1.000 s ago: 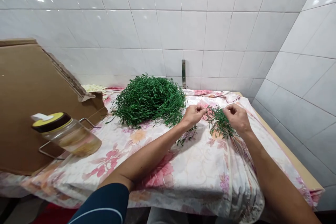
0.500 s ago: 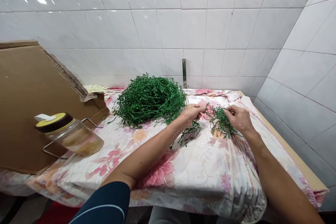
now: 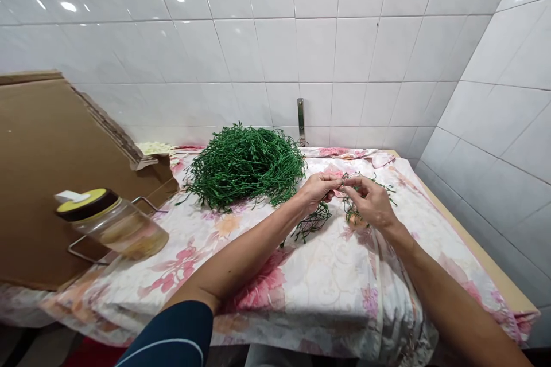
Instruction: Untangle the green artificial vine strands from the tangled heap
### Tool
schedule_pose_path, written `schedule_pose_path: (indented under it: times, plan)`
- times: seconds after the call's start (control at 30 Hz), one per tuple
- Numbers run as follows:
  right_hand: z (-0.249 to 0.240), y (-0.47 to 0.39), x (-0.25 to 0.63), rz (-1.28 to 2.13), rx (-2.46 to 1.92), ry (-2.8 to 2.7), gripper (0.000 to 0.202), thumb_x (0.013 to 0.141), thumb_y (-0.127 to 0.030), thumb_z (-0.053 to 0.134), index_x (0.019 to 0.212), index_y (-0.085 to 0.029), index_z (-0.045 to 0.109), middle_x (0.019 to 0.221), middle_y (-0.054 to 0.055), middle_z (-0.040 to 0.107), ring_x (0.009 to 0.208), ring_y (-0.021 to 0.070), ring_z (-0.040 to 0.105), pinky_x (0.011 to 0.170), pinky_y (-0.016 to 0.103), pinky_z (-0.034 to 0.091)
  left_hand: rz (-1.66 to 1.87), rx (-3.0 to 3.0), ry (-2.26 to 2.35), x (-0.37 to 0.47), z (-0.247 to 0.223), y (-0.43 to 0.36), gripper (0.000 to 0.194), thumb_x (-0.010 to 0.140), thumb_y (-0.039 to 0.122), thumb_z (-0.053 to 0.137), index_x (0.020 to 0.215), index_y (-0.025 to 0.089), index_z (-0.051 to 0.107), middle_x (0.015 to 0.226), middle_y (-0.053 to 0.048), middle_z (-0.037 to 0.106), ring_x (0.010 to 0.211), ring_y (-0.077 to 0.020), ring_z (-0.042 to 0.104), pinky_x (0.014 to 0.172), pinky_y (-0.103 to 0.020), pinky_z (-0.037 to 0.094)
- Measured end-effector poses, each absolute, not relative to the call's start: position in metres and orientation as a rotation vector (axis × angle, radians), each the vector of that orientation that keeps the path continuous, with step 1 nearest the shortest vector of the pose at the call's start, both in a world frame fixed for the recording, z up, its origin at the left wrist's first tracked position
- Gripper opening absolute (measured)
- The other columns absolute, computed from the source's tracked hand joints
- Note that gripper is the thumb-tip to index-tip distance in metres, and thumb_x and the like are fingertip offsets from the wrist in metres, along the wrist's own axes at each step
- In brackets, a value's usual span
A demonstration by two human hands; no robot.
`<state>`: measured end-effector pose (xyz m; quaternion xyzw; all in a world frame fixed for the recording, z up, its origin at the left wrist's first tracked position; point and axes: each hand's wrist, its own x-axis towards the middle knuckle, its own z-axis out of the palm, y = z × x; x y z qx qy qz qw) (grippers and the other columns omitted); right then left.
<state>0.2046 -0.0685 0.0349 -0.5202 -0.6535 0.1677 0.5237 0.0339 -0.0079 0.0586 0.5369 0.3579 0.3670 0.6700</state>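
Note:
My left hand (image 3: 321,190) is closed in a pinch on thin green artificial plant sprigs. Its fingertips meet those of my right hand (image 3: 371,202), also pinched at the same spot; the small part between them is mostly hidden. Loose sprigs (image 3: 355,217) show below and behind my right hand on the floral cloth. Under my left wrist lies another small bunch of green sprigs (image 3: 312,222). Left of both hands sits a large tangled heap of the same green sprigs (image 3: 247,166).
A floral cloth (image 3: 327,281) covers the table. On the left, a clear jar (image 3: 129,229) with a yellow-and-black lid leans tilted beside a large cardboard box (image 3: 51,172). Pale pieces (image 3: 152,148) lie behind the box. White tiled walls (image 3: 357,51) rise at the back and right.
My right hand has moved left from the small sprig bunch, and its fingertips now meet my left hand's. My left hand has barely moved.

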Motion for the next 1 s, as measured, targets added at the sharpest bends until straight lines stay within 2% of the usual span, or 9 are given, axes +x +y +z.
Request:
schedule_pose_path:
  times: [0.13,0.3,0.5,0.77,1.0]
  plan:
    - [0.022,-0.059,0.198,0.625,-1.197,-1.449,0.039,0.082,-0.051,0.075,0.1,-0.017,0.07,0.091,0.008,0.076,0.065,0.0155,0.063,0.062,0.029,0.05,0.796,1.177,0.786,0.036,0.06,-0.012,0.032,0.066,0.034,0.085,0.067,0.013,0.061,0.055,0.003,0.05,0.045,-0.0048,0.038,0.046,-0.021,0.021]
    - [0.021,-0.054,0.2,0.792,-1.145,-1.359,0.042,0.08,-0.053,0.075,0.097,-0.015,0.07,0.082,0.007,0.075,0.073,0.0192,0.068,0.068,0.03,0.053,0.822,1.197,0.797,0.037,0.061,-0.012,0.029,0.068,0.033,0.083,0.072,0.013,0.064,0.062,0.0,0.058,0.046,-0.0042,0.039,0.046,-0.021,0.022]
    - [0.024,-0.055,0.206,0.711,-1.194,-1.435,0.034,0.085,-0.049,0.068,0.086,-0.016,0.077,0.075,0.003,0.071,0.068,0.017,0.06,0.062,0.027,0.045,0.812,1.211,0.762,0.036,0.063,-0.012,0.031,0.065,0.034,0.085,0.075,0.013,0.065,0.064,0.002,0.056,0.044,-0.0037,0.038,0.044,-0.022,0.02]
    - [0.027,-0.059,0.203,0.611,-1.224,-1.407,0.03,0.083,-0.046,0.07,0.084,-0.017,0.078,0.077,0.004,0.074,0.066,0.0176,0.061,0.063,0.028,0.047,0.884,1.349,0.791,0.036,0.057,-0.011,0.038,0.067,0.043,0.084,0.081,0.013,0.066,0.064,0.001,0.058,0.044,-0.0037,0.036,0.044,-0.022,0.02]
    - [0.031,-0.065,0.198,0.3,-1.279,-1.431,0.025,0.083,-0.043,0.069,0.079,-0.02,0.077,0.079,0.006,0.073,0.067,0.019,0.061,0.066,0.031,0.049,0.968,1.508,0.855,0.04,0.054,-0.012,0.035,0.073,0.045,0.076,0.076,0.012,0.065,0.063,0.001,0.056,0.048,-0.0051,0.04,0.047,-0.022,0.026]
